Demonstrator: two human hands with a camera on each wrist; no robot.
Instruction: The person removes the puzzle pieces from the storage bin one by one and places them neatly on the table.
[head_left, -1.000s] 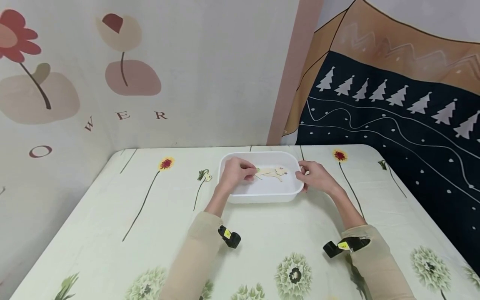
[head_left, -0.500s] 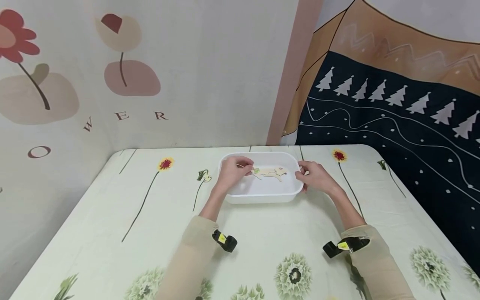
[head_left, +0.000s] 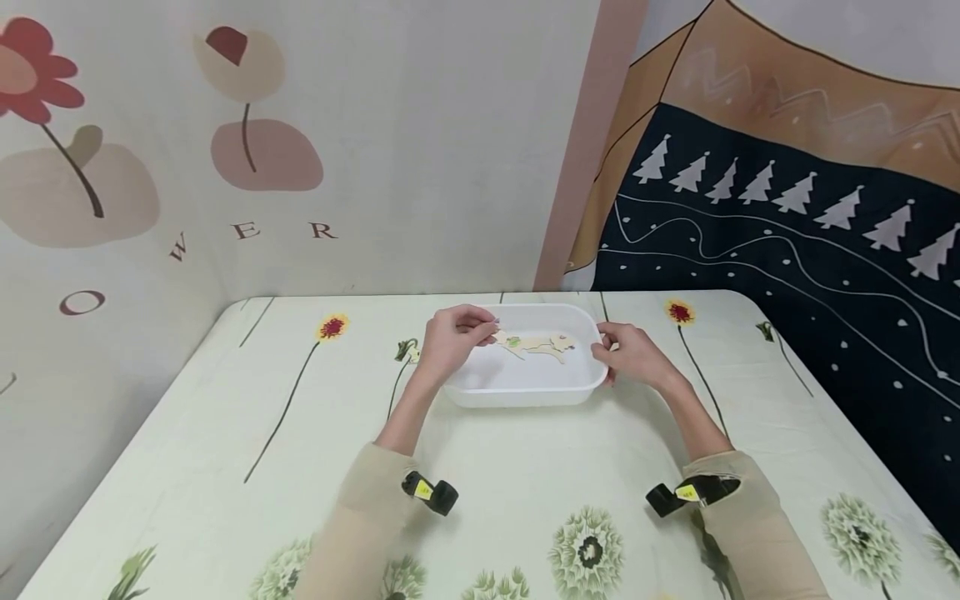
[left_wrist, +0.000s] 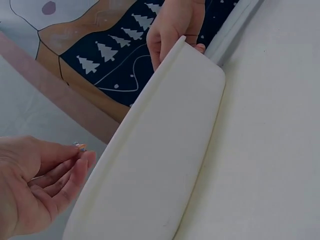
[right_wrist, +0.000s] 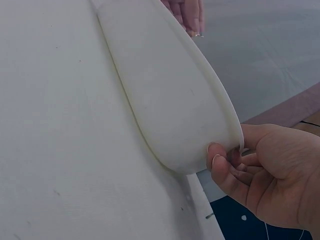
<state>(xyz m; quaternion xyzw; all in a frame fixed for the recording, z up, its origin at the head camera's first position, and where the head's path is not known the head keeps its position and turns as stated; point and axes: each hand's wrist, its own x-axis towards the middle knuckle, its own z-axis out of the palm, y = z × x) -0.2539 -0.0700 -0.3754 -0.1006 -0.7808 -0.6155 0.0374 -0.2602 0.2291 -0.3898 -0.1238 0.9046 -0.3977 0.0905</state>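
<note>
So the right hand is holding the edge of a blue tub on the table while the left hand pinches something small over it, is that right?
Not quite: the tub is white, not blue, as the head view shows. The rest stands: the right hand holds its edge on the table, and the left hand pinches something small over it, beside the animal-shaped cutout.
</note>
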